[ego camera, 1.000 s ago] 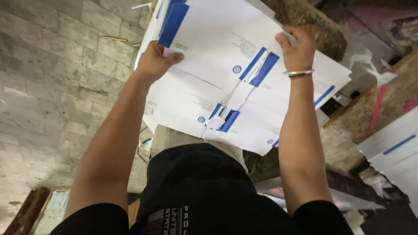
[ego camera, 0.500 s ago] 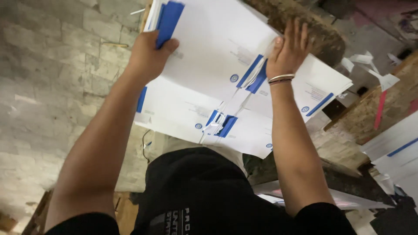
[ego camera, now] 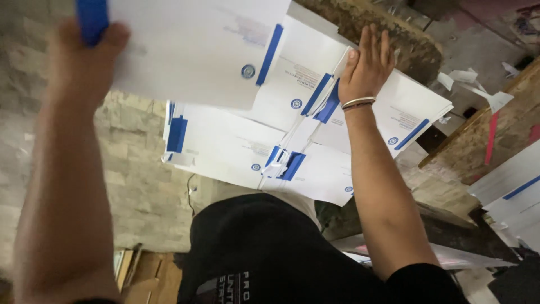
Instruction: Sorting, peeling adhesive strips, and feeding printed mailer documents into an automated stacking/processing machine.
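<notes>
Since 0.5 s ago your left hand (ego camera: pixel 84 53) has lifted 1 white sheet with blue bands (ego camera: pixel 197 48) up and clear of the stack of printed sheets (ego camera: pixel 253 152), fingers clamped on its blue edge. Your right hand (ego camera: pixel 368 65) lies flat on the stack, fingers together and straight. Right of the stack lie paper scraps (ego camera: pixel 478 90); left of it, a stone-tiled floor (ego camera: pixel 135 197)

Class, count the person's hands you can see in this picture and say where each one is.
2. The left hand grips a lifted white sheet at upper left; the right hand lies flat on the stack of sheets.
</notes>
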